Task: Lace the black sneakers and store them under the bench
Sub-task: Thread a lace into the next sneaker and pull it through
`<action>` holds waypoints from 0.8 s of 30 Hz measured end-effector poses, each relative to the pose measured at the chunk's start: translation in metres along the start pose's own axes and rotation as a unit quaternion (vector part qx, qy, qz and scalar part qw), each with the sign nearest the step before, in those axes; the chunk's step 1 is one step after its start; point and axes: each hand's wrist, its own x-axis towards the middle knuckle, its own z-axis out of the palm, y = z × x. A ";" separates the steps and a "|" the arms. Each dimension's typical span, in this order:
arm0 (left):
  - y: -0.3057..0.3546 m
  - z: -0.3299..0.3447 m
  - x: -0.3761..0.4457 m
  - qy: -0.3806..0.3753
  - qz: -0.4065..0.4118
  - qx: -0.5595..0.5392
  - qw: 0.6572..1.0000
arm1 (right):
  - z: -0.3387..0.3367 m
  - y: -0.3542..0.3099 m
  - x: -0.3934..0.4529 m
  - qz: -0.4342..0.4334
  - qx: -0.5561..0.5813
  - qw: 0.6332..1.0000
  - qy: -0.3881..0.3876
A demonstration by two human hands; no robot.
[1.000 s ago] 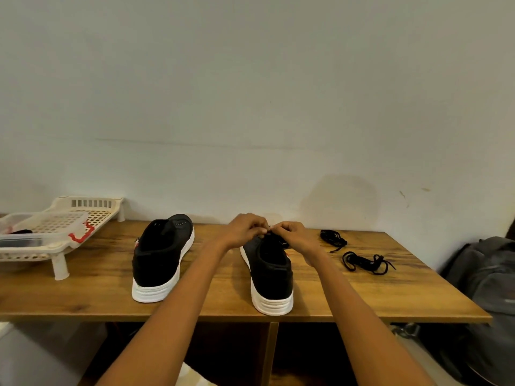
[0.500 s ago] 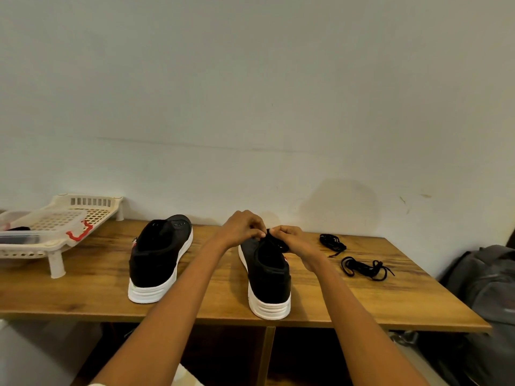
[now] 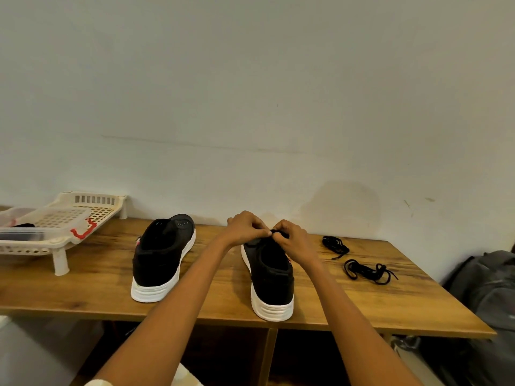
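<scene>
1. A wooden bench (image 3: 83, 291) runs across the scene against a pale wall (image 3: 250, 93), its near edge facing the camera.
2. Two black sneakers with white soles stand on the bench top, heels toward the near edge, toes toward the wall.
3. The left sneaker (image 3: 163, 257) stands alone, well apart from both hands, angled slightly to the right at its toe.
4. The right sneaker (image 3: 271, 282) sits near the middle of the bench, its heel close to the near edge.
5. The left hand (image 3: 243, 229) hovers over the far part of the right sneaker, fingers curled, thumb and fingertip pinched together on something small and dark; what exactly it grips is too small to tell.
6. The right hand (image 3: 291, 236) meets it from the right, fingers also curled, pinching the same dark bit over the sneaker's tongue area. The two hands touch at the fingertips.
7. Two black laces lie on the bench to the right of the right sneaker: the far lace (image 3: 335, 245) coiled loosely closer to the wall, the near lace (image 3: 367, 270) in a loose tangle just nearer the camera.
8. A white plastic rack (image 3: 60, 240) on short legs stands at the far left of the bench, with a red mark on its edge.
9. A grey bag (image 3: 485, 288) sits off the right end of the bench.
</scene>
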 end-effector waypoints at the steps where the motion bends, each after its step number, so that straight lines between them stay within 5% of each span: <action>1: 0.000 -0.002 0.000 -0.008 -0.009 -0.075 0.997 | 0.002 0.000 0.000 0.002 -0.006 1.000 0.016; 3: 0.002 -0.003 -0.002 -0.007 -0.040 -0.191 0.981 | 0.006 0.000 -0.001 0.008 -0.021 0.999 0.043; 14: -0.009 0.012 0.002 -0.040 -0.126 -0.358 0.924 | 0.008 0.001 -0.002 -0.001 -0.022 0.997 0.067; 20: -0.015 0.009 0.000 -0.088 -0.100 -0.344 0.929 | 0.008 0.002 -0.002 -0.008 -0.012 0.998 0.068; 24: -0.017 0.012 -0.003 -0.045 -0.084 -0.330 0.939 | 0.008 0.004 -0.001 -0.008 -0.001 0.998 0.069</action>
